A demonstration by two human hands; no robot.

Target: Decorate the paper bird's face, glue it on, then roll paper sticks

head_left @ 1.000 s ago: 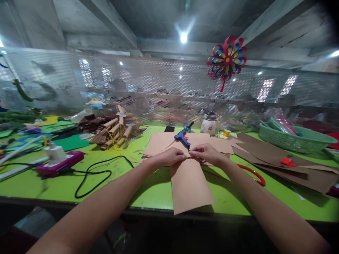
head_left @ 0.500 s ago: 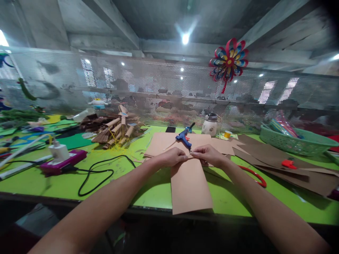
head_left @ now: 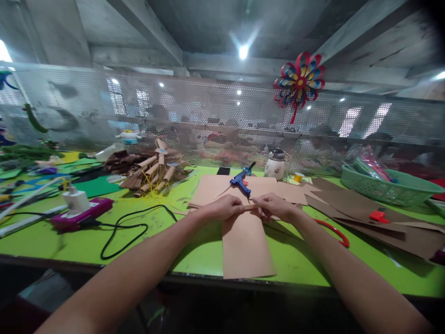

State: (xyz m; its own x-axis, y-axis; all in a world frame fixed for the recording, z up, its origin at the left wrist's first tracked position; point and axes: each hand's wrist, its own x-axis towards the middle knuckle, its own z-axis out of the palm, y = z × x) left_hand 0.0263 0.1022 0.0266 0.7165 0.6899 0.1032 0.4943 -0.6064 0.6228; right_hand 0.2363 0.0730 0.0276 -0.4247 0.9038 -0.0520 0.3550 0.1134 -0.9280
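A tan paper sheet (head_left: pixel 246 246) lies lengthwise on the green table (head_left: pixel 205 246), its near end at the table's front edge. My left hand (head_left: pixel 222 207) and my right hand (head_left: pixel 274 205) meet at the sheet's far edge, fingers pinched closed on that edge, which looks curled up between them. Just behind my hands a blue glue gun (head_left: pixel 240 181) rests on a stack of tan sheets (head_left: pixel 215 188).
Red-handled scissors (head_left: pixel 333 229) lie right of my right arm. Brown sheets (head_left: pixel 368 213) and a green basket (head_left: pixel 385 185) fill the right side. A black cable (head_left: pixel 125 229), a purple power strip (head_left: pixel 79 217) and rolled paper tubes (head_left: pixel 153 171) sit left. A mesh screen (head_left: pixel 194 116) backs the table.
The sheet has shifted slightly left and my hands have pressed a little closer on its far edge; the view barely moved.
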